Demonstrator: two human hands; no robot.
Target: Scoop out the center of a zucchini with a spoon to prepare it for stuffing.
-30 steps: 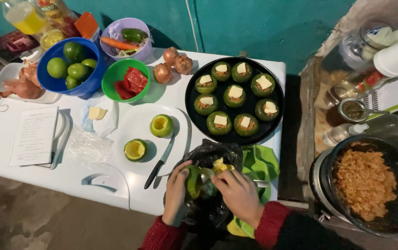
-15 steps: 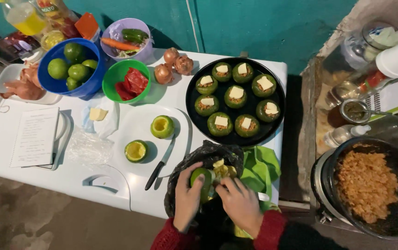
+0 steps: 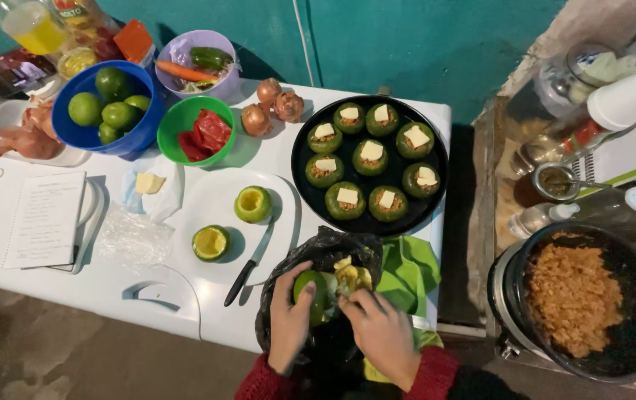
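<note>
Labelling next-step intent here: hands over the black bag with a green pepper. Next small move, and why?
Probably finish pulling the core out into the black bag: the left hand grips the green pepper over it, the right hand has fingers at its opening, and pale seed bits sit there.

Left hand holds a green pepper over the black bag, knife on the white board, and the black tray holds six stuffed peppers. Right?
Not quite: the head view shows eight stuffed peppers on the black tray, not six. The left hand does hold a green pepper over the black bag, and the knife lies on the white board.

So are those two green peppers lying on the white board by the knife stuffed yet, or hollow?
Hollow. Both peppers sit open side up, showing bare pale insides, unlike the stuffed ones on the black tray.
</note>
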